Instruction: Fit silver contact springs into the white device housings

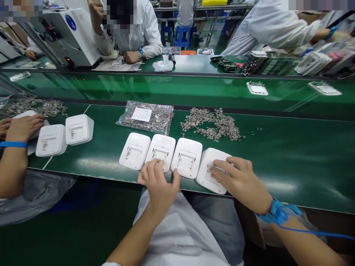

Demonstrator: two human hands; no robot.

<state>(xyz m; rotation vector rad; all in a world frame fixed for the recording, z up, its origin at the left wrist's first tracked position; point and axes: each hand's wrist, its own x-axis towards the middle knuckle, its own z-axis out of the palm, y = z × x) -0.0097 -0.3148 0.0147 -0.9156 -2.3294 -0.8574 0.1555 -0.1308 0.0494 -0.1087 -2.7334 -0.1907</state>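
Four white plastic housings with recessed battery compartments stand in a row along the bench's near edge: a leftmost housing point(135, 150), a second housing point(163, 142), a third housing point(189, 149) and a rightmost housing point(212, 181). My left hand point(159, 181) is over the lower part of the second one, fingers bent and thumb apart near the third. At the rightmost housing, which sits tilted, my right hand point(238, 177) has its fingertips closed together at the compartment. Whatever small part they hold, if any, is hidden. A blue wrist strap point(279, 211) circles my right wrist.
Behind the row lie a bag of small metal parts point(146, 116) and a loose pile of metal clips point(212, 123). At left, a co-worker's hand point(26, 127) works beside two more white housings point(79, 129). A raised ledge point(177, 90) runs across the back.
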